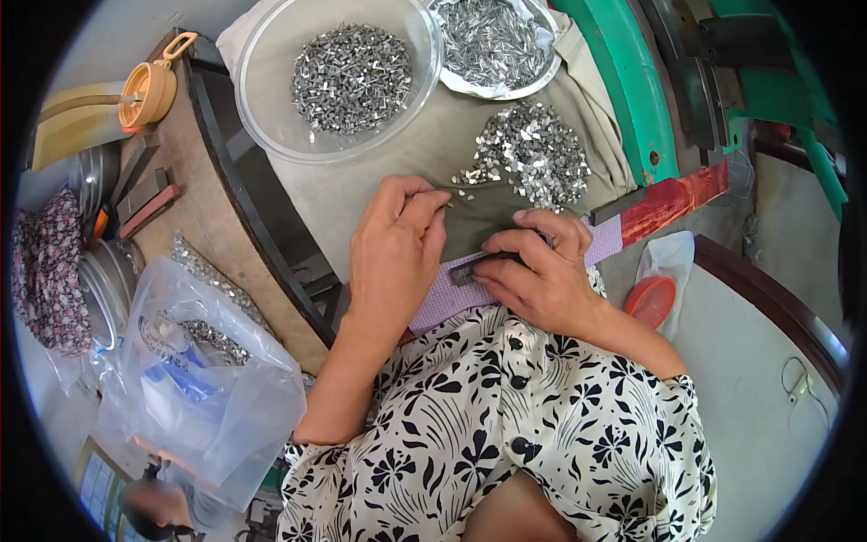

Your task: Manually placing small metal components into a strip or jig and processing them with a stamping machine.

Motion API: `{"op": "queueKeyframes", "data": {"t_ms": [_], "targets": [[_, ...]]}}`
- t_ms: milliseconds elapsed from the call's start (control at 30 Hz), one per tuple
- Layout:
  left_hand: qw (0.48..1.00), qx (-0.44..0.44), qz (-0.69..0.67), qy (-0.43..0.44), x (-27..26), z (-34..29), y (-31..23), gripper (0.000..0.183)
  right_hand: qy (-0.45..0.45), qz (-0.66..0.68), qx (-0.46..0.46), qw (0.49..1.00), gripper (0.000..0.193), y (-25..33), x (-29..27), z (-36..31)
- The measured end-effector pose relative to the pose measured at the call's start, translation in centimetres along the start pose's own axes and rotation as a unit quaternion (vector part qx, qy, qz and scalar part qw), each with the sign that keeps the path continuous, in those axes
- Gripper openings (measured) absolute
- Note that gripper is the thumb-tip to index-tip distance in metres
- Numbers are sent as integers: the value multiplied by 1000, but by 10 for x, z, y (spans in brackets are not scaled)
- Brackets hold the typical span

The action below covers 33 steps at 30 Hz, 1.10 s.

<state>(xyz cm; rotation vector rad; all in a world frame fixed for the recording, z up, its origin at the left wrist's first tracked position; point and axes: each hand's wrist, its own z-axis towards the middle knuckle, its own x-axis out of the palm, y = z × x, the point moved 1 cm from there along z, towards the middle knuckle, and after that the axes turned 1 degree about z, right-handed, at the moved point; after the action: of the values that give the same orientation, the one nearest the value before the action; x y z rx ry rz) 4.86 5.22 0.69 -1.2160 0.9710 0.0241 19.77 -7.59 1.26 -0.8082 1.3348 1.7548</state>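
Observation:
My left hand [393,248] is over the cloth-covered work surface, thumb and forefinger pinched on a small metal piece [449,204]. My right hand [546,275] curls around a dark narrow block [464,274], whose left end sticks out past the fingers; the rest is hidden under them. A heap of small shiny flat metal pieces [537,154] lies just beyond my right hand, with a few loose ones trailing toward my left fingertips. Beneath both hands is a purple checked cloth [432,305] along the near edge.
A large clear plastic bowl [260,126] with small metal pieces stands at the back, beside a lined round dish [488,90] of thin metal pieces. Green machine framing [619,81] borders the right. A translucent plastic bag [253,434] and an orange cup [149,95] are left; another person is lower left.

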Motion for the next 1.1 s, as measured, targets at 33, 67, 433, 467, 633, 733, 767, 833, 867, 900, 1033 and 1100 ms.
{"op": "queueKeyframes", "data": {"t_ms": [33,67,433,467,633,733,767,833,867,900,1033,1100], "targets": [[1000,4,11,0,-1,0,-1,20,2,-2,-1,1000,17,0,0,0],[1000,3,11,0,-2,0,-2,20,2,-2,-1,1000,17,1,-2,1],[997,-63,-40,-10,-8,-7,1,17,-25,-28,24,999,22,-17,6,45],[997,-62,-40,-11,-8,-7,0,17,-19,-42,11,999,21,-18,8,47],[999,-37,-23,-6,-7,-8,-3,14,-6,-8,50,999,21,-23,-8,51],[1000,-20,-20,-5,-4,-5,-3,15,-10,-3,57,998,20,-26,-10,53],[1000,-20,-20,-4,-3,-4,-3,15,-11,-3,57,998,20,-27,-10,53],[1000,-1,15,-4,-1,-2,-4,16,-10,-3,46,999,21,-27,-9,54],[1000,-1,14,-3,-1,-1,-5,16,-10,-3,47,999,21,-27,-10,55],[1000,1,18,-4,0,0,-5,16,-10,-2,48,999,21,-27,-11,55],[999,16,39,-7,1,1,-4,17,-3,8,52,999,21,-26,-10,52],[999,27,43,-18,0,0,-4,15,0,6,38,999,21,-26,-9,52]]}}
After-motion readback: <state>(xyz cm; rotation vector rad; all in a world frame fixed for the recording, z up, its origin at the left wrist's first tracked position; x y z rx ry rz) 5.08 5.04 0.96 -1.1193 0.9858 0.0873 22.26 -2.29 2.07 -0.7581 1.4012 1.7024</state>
